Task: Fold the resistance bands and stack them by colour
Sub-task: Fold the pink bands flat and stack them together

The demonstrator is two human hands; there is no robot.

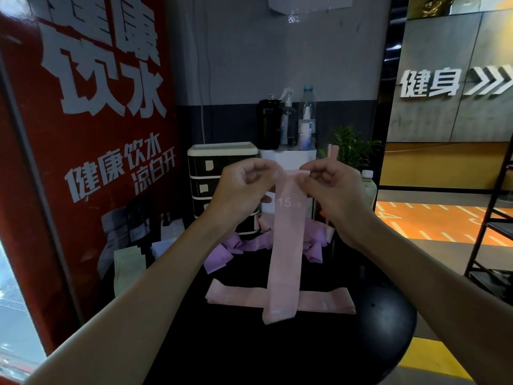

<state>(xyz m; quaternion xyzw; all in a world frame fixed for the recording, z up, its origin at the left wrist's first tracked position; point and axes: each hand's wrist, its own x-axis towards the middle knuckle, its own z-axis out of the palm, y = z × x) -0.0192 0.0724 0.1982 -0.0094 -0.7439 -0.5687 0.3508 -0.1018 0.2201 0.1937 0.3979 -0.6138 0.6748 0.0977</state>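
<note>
Currently pink band (286,245) hangs limp over the counter (277,357), top corners pinched by fingers of left hand (244,187) and right hand (334,190). Soft, light, probably stretchy; take it by the ends. Second pink band (230,297) lies flat below.

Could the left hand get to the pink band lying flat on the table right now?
Likely yes, once freed: the left hand pinches the hanging band, but the left end of the flat band lies bare on the table below.
</note>
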